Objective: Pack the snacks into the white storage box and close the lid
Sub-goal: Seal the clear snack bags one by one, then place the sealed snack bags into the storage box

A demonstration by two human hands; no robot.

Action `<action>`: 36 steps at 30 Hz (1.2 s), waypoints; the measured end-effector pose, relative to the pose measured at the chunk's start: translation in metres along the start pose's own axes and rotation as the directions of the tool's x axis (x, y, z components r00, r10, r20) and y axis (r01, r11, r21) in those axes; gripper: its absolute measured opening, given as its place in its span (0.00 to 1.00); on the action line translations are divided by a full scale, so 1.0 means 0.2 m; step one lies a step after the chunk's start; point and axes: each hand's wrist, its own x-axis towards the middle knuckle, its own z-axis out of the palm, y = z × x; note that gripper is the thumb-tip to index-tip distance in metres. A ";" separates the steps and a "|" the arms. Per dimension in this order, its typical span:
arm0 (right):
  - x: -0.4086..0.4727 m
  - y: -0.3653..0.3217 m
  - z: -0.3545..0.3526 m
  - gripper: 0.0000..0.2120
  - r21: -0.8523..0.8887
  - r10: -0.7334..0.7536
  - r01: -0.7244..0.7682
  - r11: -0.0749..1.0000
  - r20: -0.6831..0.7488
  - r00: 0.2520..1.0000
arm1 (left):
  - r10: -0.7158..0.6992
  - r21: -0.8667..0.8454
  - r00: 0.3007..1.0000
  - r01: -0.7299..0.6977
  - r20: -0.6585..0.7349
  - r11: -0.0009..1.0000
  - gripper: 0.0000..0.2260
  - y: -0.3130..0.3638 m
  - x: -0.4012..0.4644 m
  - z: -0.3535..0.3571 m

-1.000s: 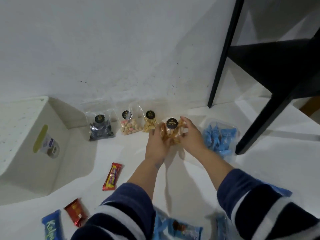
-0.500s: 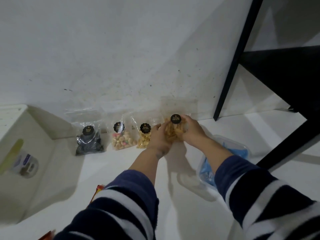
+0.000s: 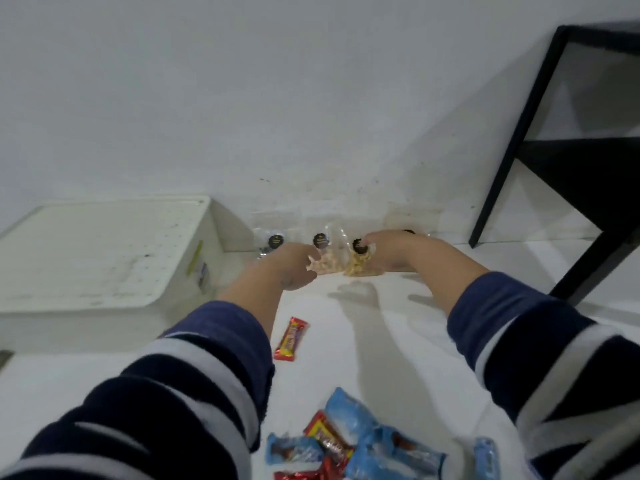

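Note:
The white storage box stands at the left with its dotted lid lying on top. Several clear snack bags with black round stickers lean against the wall. My left hand curls around the left edge of the bag of pink and cream snacks. It half hides a dark bag. My right hand pinches the bag of yellow snacks at its sticker. Behind that hand, the sticker of another bag peeks out.
A red and yellow candy bar lies on the white floor between my arms. Blue and red wrapped snacks are piled near the bottom edge. A black table frame stands at the right against the wall.
Both hands have left the bag they held together, which now leans on the wall. They have spread to the two bags on its left. The view has swung towards the box.

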 end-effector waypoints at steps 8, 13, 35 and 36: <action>-0.32 -0.75 0.03 0.29 -0.001 -0.064 0.064 0.998 0.029 0.998 | 0.023 -0.004 0.991 -0.024 -0.132 1.000 0.17 -0.52 -0.61 -0.37; -0.41 -1.24 0.11 0.22 0.071 -0.062 0.057 0.996 0.062 0.996 | -0.079 0.002 0.983 0.080 -0.164 0.997 0.16 -1.06 -0.99 -0.53; 0.52 -1.76 0.20 0.51 0.015 0.189 -0.188 0.982 -0.021 0.982 | -0.475 0.114 0.876 0.481 -0.082 0.869 0.41 -2.32 -0.59 -0.84; 0.53 -1.76 0.19 0.52 0.019 0.193 -0.192 0.981 -0.009 0.981 | -0.470 0.120 0.880 0.475 -0.068 0.872 0.42 -2.33 -0.57 -0.86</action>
